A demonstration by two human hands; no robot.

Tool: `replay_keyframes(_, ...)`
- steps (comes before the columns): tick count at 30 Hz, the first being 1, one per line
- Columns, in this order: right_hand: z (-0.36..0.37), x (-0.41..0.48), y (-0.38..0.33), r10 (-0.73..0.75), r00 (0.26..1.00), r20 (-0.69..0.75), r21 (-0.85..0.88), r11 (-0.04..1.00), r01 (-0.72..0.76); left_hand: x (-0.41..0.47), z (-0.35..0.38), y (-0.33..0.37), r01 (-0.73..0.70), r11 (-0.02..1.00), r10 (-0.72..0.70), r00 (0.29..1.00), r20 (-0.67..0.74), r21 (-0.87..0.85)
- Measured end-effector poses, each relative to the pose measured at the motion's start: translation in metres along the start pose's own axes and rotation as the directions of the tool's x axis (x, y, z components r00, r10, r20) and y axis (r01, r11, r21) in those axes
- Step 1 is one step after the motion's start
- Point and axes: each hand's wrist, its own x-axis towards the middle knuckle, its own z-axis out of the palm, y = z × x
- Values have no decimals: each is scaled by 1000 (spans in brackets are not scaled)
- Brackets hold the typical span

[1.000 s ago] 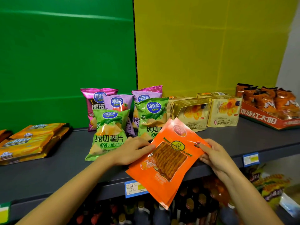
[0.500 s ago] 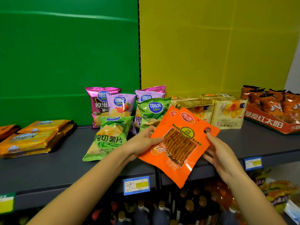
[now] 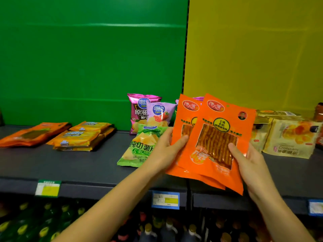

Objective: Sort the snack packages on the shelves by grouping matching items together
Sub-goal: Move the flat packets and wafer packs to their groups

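Dark grey metal, the shelf runs across the whole view and carries everything we are sorting. On its left end lie flat orange packs beside a stack of yellow packs; on the right stand pale croissant bags. Near the middle the chip bags lean together, with a green chip bag tipped forward in front of them.

Above the shelf's front edge we hold two matching orange snack pouches, upright and overlapped, the front one covering most of the rear one. Our left hand grips their left edge, thumb laid across the face; our right hand is closed on the lower right side, thumb over the clear window. Both hands are grasping, neither is loose.

We judge these pouches light, thin and glossy, so they may slide against each other. They look floppy, and the strips inside seem brittle enough to snap if bent. Best to pinch both layers along the sealed side borders, keeping them flat, and carry them towards the similar orange packs at the left.
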Motion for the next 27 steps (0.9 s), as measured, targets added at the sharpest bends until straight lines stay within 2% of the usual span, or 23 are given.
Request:
replay_keyframes(4, 28, 13, -11, -56, 995, 80, 21, 998, 54, -16, -36, 10, -88, 991, 107, 973, -206, 102)
replay_keyframes(8, 67, 18, -14, -66, 981, 181, 38, 997, 60, -50, -97, 17, -43, 989, 97, 906, -413, 140)
replay_keyframes(12, 114, 14, -17, -63, 945, 320, 52, 997, 48, -100, -168, 23, 32, 989, 66, 778, -625, 144)
replay_keyframes(16, 169, 2, -26, -67, 906, 418, 41, 998, 55, -151, -237, 31, 141, 980, 23, 633, -774, 144)
replay_keyframes(18, 201, -6, -30, -84, 892, 444, 15, 996, 86, -173, -272, 36, 167, 979, 1, 575, -818, 118)
replay_keyframes(21, 250, -21, -38, -76, 867, 492, -4, 996, 89, -200, -321, 45, 193, 979, -49, 528, -848, 64)
replay_keyframes(27, 344, -46, -50, 7, 871, 492, 66, 997, -45, -220, -406, 58, 302, 953, -173, 531, -830, -6)
